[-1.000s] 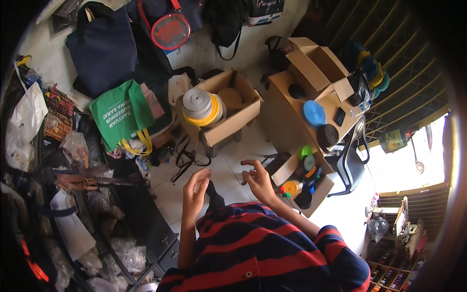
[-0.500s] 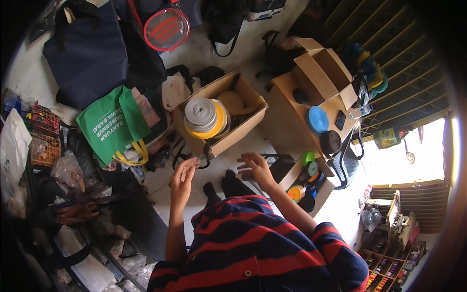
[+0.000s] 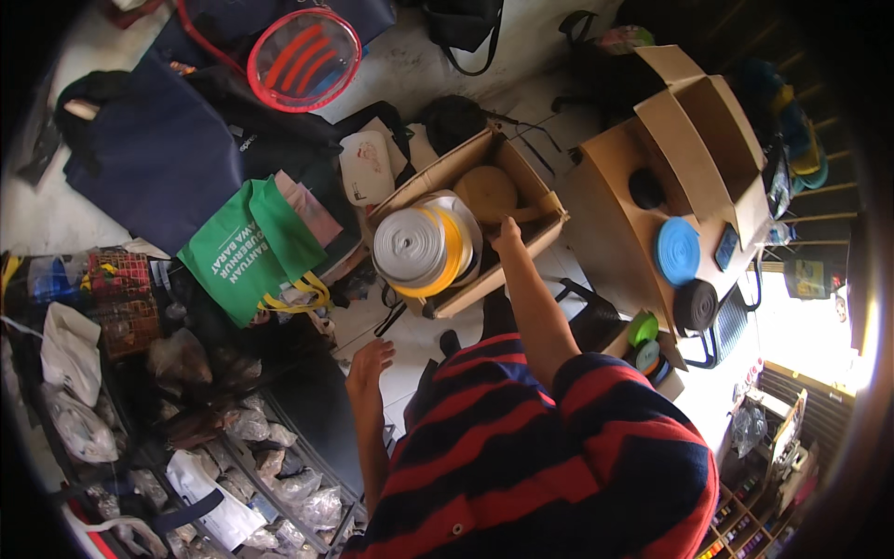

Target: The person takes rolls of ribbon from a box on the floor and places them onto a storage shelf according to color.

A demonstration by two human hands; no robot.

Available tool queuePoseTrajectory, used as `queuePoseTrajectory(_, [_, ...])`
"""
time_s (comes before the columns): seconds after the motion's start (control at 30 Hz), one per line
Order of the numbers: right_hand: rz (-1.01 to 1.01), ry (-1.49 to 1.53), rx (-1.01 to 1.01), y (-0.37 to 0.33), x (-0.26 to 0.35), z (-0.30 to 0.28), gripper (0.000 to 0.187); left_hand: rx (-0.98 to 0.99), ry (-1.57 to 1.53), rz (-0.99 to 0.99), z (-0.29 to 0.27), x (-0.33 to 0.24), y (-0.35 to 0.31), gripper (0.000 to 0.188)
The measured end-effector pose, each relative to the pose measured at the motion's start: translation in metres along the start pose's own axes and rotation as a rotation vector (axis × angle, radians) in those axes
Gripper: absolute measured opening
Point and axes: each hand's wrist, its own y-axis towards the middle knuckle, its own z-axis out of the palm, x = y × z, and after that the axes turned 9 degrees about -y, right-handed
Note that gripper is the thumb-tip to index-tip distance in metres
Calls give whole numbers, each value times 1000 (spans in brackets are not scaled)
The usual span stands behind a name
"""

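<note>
My right hand (image 3: 507, 236) reaches over the near wall of a cardboard box (image 3: 456, 300), beside a brown roll of webbing (image 3: 487, 193). Its fingers are too small and turned away to show whether they grip the webbing. Also in the box stand rolls of strap: a grey roll (image 3: 406, 244) lies on top, with a yellow roll (image 3: 453, 244) and a paler one beside it. My left hand (image 3: 371, 361) hangs in front of the box, fingers loosely apart, holding nothing.
A green bag (image 3: 251, 247) with yellow handles lies left of the box. To the right, a brown cardboard surface (image 3: 610, 200) carries a blue roll (image 3: 677, 252), black rolls and an open carton (image 3: 694, 140). Plastic-wrapped items (image 3: 321, 508) fill the rack at lower left.
My right hand has moved forward to the cardboard box. My left hand has lowered slightly and stays empty. The view has shifted, with my body leaning toward the box.
</note>
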Motion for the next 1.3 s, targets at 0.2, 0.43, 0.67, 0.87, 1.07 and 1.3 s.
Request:
queuePoseTrajectory(0.2, [141, -32, 18, 51, -13, -22, 46, -220, 37, -159, 49, -4, 14, 30])
queuePoseTrajectory(0.43, [-76, -356, -97, 2, 46, 29, 82, -343, 69, -219, 88, -6, 36, 32])
queuePoseTrajectory(0.67, [-494, -1055, -134, -23, 72, 23, 73, -253, 132, -179, 112, 4, 72, 30])
queuePoseTrajectory(0.87, [-892, -1219, -37, -104, 120, 43, 60, -233, 115, -106, 132, -1, 92, 26])
queuePoseTrajectory(1.07, [-984, -1245, 244, -179, 193, 48, 55, -95, 168, 50, 135, -10, 119, 22])
queuePoseTrajectory(1.3, [-1654, -1681, 484, -229, 267, 51, 46, 160, 359, 472, 168, -82, 188, 34])
